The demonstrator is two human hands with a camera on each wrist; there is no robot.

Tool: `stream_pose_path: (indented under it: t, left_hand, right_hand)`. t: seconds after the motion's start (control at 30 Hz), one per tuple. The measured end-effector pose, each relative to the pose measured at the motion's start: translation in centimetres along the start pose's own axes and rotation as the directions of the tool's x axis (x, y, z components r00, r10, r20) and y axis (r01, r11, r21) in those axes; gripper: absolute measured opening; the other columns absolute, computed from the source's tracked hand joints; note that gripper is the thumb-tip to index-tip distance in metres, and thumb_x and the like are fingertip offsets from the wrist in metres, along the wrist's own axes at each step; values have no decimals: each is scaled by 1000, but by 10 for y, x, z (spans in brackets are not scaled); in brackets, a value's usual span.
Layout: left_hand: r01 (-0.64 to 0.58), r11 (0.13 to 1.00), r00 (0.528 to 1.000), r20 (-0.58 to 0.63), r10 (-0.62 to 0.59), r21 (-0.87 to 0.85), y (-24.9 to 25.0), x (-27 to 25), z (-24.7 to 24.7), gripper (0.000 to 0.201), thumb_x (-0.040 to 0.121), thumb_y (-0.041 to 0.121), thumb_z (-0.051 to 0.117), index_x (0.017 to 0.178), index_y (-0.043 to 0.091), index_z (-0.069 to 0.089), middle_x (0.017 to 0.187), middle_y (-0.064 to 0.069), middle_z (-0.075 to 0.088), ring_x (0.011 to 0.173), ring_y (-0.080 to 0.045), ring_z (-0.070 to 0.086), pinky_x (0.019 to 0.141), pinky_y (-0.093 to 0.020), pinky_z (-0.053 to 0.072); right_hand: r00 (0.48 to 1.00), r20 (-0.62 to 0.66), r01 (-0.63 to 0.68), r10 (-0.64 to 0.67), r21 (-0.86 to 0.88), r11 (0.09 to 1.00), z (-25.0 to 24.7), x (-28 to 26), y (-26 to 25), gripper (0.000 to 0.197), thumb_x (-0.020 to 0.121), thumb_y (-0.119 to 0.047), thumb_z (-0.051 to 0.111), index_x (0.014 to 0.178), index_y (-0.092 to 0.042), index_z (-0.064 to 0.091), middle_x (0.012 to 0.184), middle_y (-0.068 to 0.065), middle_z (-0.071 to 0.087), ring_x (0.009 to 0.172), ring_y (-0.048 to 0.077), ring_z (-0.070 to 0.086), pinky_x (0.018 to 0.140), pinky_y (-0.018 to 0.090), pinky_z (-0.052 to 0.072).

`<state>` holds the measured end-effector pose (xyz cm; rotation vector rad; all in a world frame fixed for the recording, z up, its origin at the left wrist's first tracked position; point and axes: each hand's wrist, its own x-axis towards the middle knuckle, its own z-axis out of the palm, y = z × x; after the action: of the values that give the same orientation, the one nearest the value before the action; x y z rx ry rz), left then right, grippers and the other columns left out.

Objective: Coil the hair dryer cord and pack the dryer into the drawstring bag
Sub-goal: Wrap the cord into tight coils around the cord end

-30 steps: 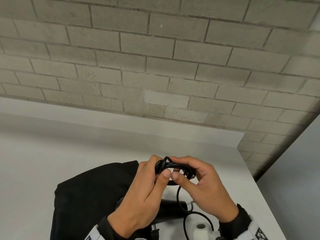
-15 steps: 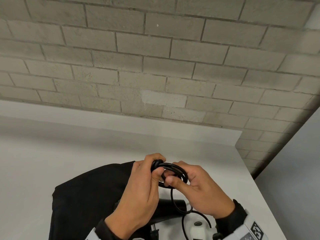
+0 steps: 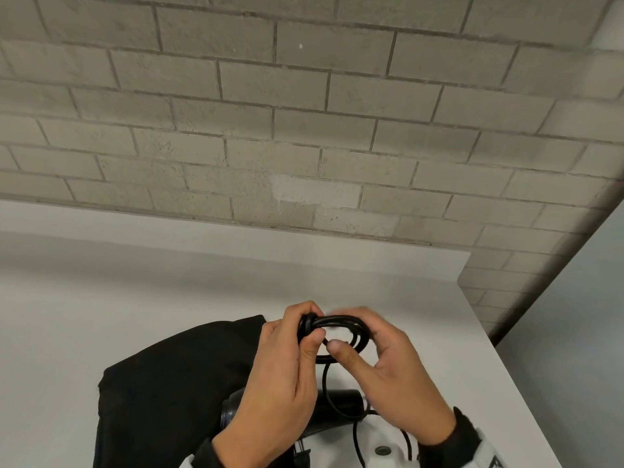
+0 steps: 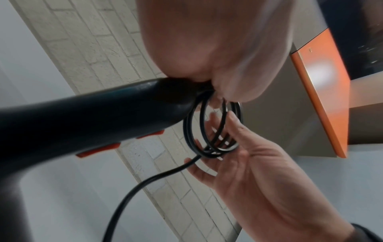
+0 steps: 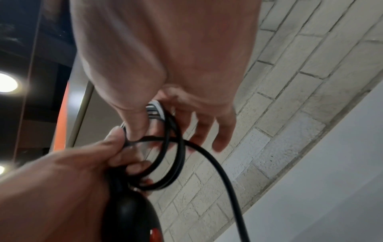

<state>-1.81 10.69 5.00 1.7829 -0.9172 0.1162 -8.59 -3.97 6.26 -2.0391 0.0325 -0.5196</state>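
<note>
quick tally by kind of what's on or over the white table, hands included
hands: 2, left hand, right hand
hair dryer: 1
coiled cord: 1
black drawstring bag: 1
total: 5

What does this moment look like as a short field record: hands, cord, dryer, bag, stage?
left hand: pinches the coiled cord at the loops' left end
right hand: fingers through the loops, thumb on the near side
cord: several black loops held between the hands above the table; a loose run hangs down
hair dryer: black with orange switches, partly hidden under the hands
drawstring bag: black, flat on the white table, left of the hands
stage: coiling under way; dryer not yet in the bag
</note>
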Motion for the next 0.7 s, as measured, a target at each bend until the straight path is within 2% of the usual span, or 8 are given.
stream_pose_path:
  t: [0.03, 0.1, 0.17, 0.27, 0.4, 0.53, 0.6, 0.7]
  left_hand:
    - [8, 1000, 1000, -12, -8, 11, 0, 0, 1, 25, 90, 63, 23, 109, 56, 37, 102, 32, 50, 87, -13, 52, 70, -20, 42]
    - [24, 1000, 999, -31, -23, 20, 0, 1, 2, 27, 88, 65, 21, 110, 56, 35, 101, 33, 49, 91, -12, 52, 72, -16, 41]
    - [33, 999, 999, -36, -32, 17, -1, 1, 3, 28, 88, 68, 20, 109, 57, 35, 99, 32, 50, 86, -13, 52, 70, -16, 42]
    - [30, 999, 999, -28, -29, 12, -1, 1, 4, 22, 91, 66, 21, 107, 62, 35, 99, 30, 52, 78, -16, 54, 65, -21, 42]
    - [33, 999, 999, -18, -33, 0, -4, 0, 5, 18, 91, 64, 23, 104, 66, 34, 93, 26, 55, 74, -16, 53, 62, -19, 42]
    - [22, 1000, 998, -63, -23, -10, -14, 4, 2, 20, 92, 66, 26, 105, 58, 39, 82, 14, 56, 73, -18, 53, 60, -19, 44]
    - [12, 1000, 998, -60, -12, -1, -14, 6, 2, 15, 94, 59, 28, 105, 56, 39, 80, 13, 55, 71, -18, 52, 60, -18, 44]
    - [-5, 1000, 999, -43, 5, -2, -13, 4, 3, 23, 91, 69, 25, 104, 57, 39, 78, 19, 55, 64, -16, 49, 56, -22, 40]
  right_hand:
    - [989, -142, 42, -50, -58, 997, 6, -4, 0, 32, 85, -36, 70, 115, -32, 59, 112, -14, 61, 110, 11, 57, 95, 25, 45]
    - [883, -406, 166, -238, -205, 965, 18, -14, 0, 31, 80, -31, 73, 106, -21, 61, 102, -7, 58, 96, 10, 57, 83, 16, 44]
    - [803, -474, 217, -363, -335, 917, 34, -23, 1, 15, 81, -23, 69, 91, -12, 67, 86, -3, 58, 81, 6, 54, 71, 14, 43]
    - [852, -448, 112, -271, -349, 930, 50, -27, 6, 26, 88, -28, 59, 108, -13, 68, 90, -5, 57, 83, -1, 54, 69, 6, 41]
    - [931, -351, -18, -101, -320, 947, 51, -23, 4, 23, 94, -37, 49, 104, -26, 66, 97, -14, 51, 84, 6, 56, 67, 8, 42]
    - [966, -143, -200, 213, 99, 975, 33, -19, -18, 13, 91, -32, 62, 81, -28, 70, 87, -11, 65, 85, 9, 62, 76, 17, 48]
    - [940, 45, -332, 338, 351, 876, 19, -16, -31, 25, 89, -38, 63, 74, -21, 70, 76, -6, 67, 74, 7, 61, 74, 21, 49]
    - [874, 308, -478, 376, 686, 549, 4, -12, -40, 28, 85, -31, 64, 68, -9, 65, 67, 6, 56, 63, 18, 50, 61, 29, 44]
